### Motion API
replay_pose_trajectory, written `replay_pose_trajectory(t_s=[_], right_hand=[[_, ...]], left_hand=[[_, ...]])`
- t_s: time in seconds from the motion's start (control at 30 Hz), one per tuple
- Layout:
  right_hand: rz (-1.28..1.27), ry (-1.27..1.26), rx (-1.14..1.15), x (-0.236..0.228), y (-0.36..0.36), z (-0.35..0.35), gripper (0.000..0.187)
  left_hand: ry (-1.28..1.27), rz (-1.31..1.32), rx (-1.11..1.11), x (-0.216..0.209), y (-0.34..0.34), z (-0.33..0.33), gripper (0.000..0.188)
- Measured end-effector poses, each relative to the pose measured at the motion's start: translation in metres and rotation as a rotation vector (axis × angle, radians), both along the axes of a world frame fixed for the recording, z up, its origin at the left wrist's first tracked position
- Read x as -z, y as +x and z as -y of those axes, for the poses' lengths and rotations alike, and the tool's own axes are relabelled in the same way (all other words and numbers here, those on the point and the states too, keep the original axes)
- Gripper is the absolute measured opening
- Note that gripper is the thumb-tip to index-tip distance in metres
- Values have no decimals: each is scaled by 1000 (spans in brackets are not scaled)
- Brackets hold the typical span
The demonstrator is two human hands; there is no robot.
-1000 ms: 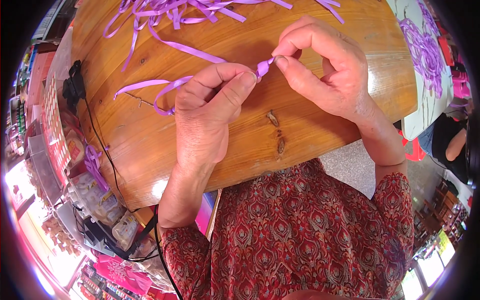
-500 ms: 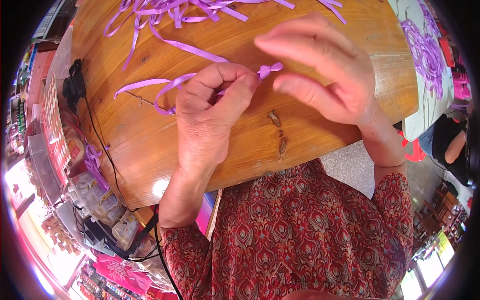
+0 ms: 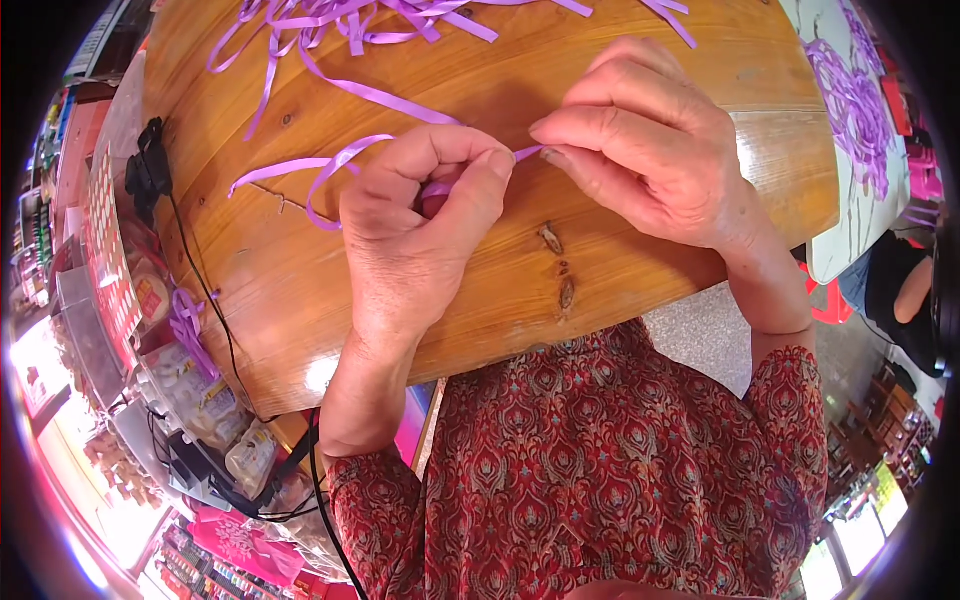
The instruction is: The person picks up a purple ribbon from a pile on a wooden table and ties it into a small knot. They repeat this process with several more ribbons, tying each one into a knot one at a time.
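A thin purple ribbon (image 3: pixel 527 153) stretches across the short gap between my two hands, above the wooden table (image 3: pixel 650 272). My left hand (image 3: pixel 420 205) is closed, with thumb and forefinger pinching the ribbon; its curled fingers hide part of it. My right hand (image 3: pixel 645 145) pinches the ribbon's other end between thumb and fingertips. To the left of my left hand, a loop of purple ribbon (image 3: pixel 322 190) trails over the tabletop. A small thin metal piece (image 3: pixel 283 203) lies beside that loop.
A heap of cut purple ribbons (image 3: pixel 390 18) lies at the table's far edge. More purple ribbon (image 3: pixel 850 120) rests on a white surface at the right. A black cable (image 3: pixel 195 250) runs along the table's left edge, near plastic containers (image 3: pixel 195 385). A person (image 3: pixel 905 290) is at far right.
My right hand has gone from spread fingers to a pinch on the ribbon's end. The small knot that showed between the hands now appears as a taut strip. My left hand has barely moved.
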State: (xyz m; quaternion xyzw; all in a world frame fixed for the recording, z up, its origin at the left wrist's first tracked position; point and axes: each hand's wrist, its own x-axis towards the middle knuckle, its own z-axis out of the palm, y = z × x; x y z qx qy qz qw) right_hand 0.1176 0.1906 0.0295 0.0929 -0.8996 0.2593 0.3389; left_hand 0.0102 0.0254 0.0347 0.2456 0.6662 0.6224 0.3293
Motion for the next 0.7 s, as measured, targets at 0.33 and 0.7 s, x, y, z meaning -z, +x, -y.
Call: replay_pose_trajectory(t_s=[0.33, 0.7], right_hand=[[32, 10, 16, -8, 0, -3, 20], [167, -256, -23, -8, 0, -8, 44]], left_hand=[[110, -154, -30, -3, -13, 4, 6], [16, 41, 22, -4, -17, 5, 6]])
